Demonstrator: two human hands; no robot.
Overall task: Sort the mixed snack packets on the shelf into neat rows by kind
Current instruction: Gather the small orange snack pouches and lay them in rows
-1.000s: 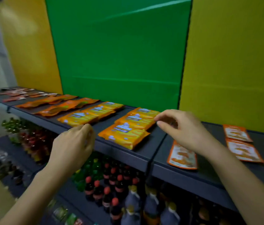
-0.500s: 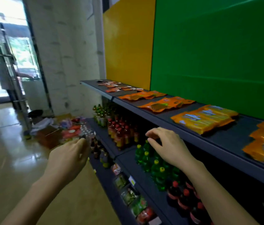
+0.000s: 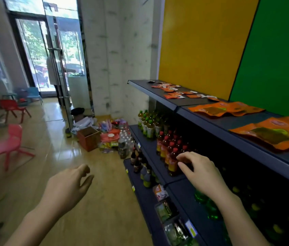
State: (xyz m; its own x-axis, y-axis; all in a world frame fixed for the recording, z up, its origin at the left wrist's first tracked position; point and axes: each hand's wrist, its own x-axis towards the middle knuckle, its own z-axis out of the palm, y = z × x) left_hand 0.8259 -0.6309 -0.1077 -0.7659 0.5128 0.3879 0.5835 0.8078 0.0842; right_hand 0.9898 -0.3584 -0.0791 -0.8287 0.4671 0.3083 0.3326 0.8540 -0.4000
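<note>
Yellow and green panels (image 3: 198, 41) back the dark top shelf (image 3: 181, 103). On it the small orange snack packets (image 3: 174, 94) lie scattered at the far end, and the larger orange packets (image 3: 225, 110) lie nearer us. Our left hand (image 3: 67, 187) hangs over the wooden floor (image 3: 104, 210), loosely curled and empty. Our right hand (image 3: 200, 171), equally loose and empty, hovers before the red-capped bottles (image 3: 168, 150) below.

My head camera looks forward and down along the shelf (image 3: 232, 124), close over my left hand (image 3: 65, 189) and right hand (image 3: 200, 173).
</note>
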